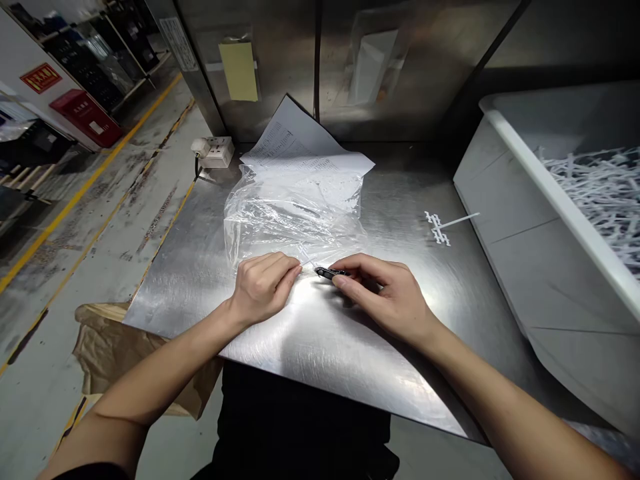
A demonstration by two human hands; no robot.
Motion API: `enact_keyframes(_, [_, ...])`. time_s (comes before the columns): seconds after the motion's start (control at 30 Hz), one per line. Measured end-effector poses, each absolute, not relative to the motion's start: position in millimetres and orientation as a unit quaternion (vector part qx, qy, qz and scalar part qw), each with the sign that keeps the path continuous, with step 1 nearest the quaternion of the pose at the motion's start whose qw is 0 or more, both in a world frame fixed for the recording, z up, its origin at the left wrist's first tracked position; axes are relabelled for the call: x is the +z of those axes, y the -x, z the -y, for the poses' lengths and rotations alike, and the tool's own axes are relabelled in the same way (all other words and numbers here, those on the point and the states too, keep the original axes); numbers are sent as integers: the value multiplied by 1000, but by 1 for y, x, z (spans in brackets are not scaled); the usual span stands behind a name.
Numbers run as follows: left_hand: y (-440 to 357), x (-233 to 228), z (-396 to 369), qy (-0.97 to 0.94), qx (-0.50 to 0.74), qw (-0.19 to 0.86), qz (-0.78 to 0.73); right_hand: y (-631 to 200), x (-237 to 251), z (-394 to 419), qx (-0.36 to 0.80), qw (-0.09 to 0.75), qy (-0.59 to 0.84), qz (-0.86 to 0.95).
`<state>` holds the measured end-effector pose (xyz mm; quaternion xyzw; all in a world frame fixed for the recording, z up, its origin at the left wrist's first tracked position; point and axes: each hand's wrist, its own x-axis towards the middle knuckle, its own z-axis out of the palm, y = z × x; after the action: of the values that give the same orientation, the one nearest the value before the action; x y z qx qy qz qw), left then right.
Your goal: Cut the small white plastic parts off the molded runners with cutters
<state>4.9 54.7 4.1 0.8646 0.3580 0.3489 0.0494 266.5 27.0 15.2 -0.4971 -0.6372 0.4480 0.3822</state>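
Observation:
My left hand [267, 285] is closed, thumb and forefinger pinching a thin white plastic sprue [306, 256]. My right hand [387, 293] grips small dark nippers [330, 273], their tip pointing left and close to the sprue; whether they touch it I cannot tell. Behind both hands lies a crumpled clear plastic bag [295, 220]. A branched white plastic sprue [440, 228] with a long stem rests on the metal table [400, 373], to the right of the bag.
A large white bin [530, 267] full of white plastic sprues [600, 193] stands at the right. Printed paper [300, 137] lies partly under the bag. A power socket block [217, 152] sits at the table's back left corner. Brown paper [115, 347] lies below the left edge.

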Motion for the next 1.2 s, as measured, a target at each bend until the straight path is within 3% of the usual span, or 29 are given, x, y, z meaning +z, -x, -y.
enact_keyframes(0.6, [-4, 0, -56, -871, 319, 53, -369, -259, 15, -27, 506, 393, 510, 574])
enact_keyframes(0.97, [-10, 5, -52, -880, 362, 99, -291, -262, 14, -28, 459, 423, 531, 574])
enact_keyframes(1.2, [-10, 6, -51, -887, 370, 76, -264, -262, 13, -28, 451, 431, 531, 573])
